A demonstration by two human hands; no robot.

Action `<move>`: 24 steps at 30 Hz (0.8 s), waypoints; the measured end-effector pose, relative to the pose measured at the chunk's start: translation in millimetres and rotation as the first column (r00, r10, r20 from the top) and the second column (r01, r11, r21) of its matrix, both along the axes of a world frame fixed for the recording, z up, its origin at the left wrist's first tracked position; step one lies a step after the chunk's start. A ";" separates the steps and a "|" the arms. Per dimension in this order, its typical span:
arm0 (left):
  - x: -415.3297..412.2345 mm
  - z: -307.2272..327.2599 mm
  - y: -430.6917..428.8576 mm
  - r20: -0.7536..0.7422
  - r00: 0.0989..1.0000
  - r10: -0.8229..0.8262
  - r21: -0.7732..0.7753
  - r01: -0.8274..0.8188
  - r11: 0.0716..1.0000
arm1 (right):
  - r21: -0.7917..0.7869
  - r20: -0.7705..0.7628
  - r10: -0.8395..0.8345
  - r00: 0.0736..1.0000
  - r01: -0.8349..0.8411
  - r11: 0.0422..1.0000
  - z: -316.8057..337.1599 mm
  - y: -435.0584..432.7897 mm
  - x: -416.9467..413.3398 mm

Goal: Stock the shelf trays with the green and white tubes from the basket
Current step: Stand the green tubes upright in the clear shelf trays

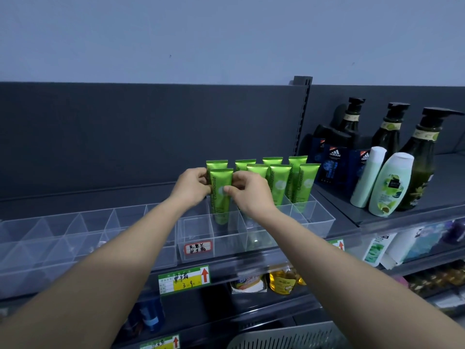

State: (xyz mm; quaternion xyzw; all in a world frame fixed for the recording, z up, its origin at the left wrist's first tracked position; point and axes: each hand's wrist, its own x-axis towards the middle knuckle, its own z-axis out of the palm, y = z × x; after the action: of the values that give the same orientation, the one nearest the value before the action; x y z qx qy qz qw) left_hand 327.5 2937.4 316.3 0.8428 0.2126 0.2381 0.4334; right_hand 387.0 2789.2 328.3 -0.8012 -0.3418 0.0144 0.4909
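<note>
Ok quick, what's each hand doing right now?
Left hand: closed on the front tube, left side.
Right hand: closed on the same tube, right side.

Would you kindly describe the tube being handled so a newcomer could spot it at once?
Find the clear divided tray on the dark shelf, left of the pump bottles. Among its upright green tubes, the held tube stands front-left, the only one pinched between the left hand and right hand.

Dark shelf [334, 197] w/ clear divided trays [315, 217] at front; pump bottles [422, 157] & boxes [333, 167] at right.
</note>
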 end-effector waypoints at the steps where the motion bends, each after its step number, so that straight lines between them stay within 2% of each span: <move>1: -0.2 0.0 -0.2 0.002 1.000 0.002 0.001 -0.002 1.000 | 0.003 -0.007 0.006 1.000 -0.006 1.000 0.4 -0.1 -0.9; 11: -11.0 6.8 -12.2 -0.035 0.998 0.047 0.065 -0.045 0.997 | -0.005 -0.031 -0.008 0.999 0.008 1.000 -3.5 -5.5 -7.1; 19: -30.7 14.5 -30.3 -0.131 0.972 0.196 0.316 -0.147 0.937 | -0.092 0.014 0.016 1.000 -0.015 0.996 -2.8 -26.3 -13.6; 24: -51.3 11.6 -49.4 -0.192 0.943 0.273 0.403 -0.178 0.898 | -0.126 0.087 0.079 0.993 -0.068 0.990 -4.9 -51.0 -22.8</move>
State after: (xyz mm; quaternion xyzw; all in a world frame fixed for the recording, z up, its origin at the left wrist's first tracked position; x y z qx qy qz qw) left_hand 276.2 2888.0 328.0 0.9028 0.3108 0.2184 0.2019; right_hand 364.2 2738.2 323.4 -0.8165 -0.3917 0.0169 0.4237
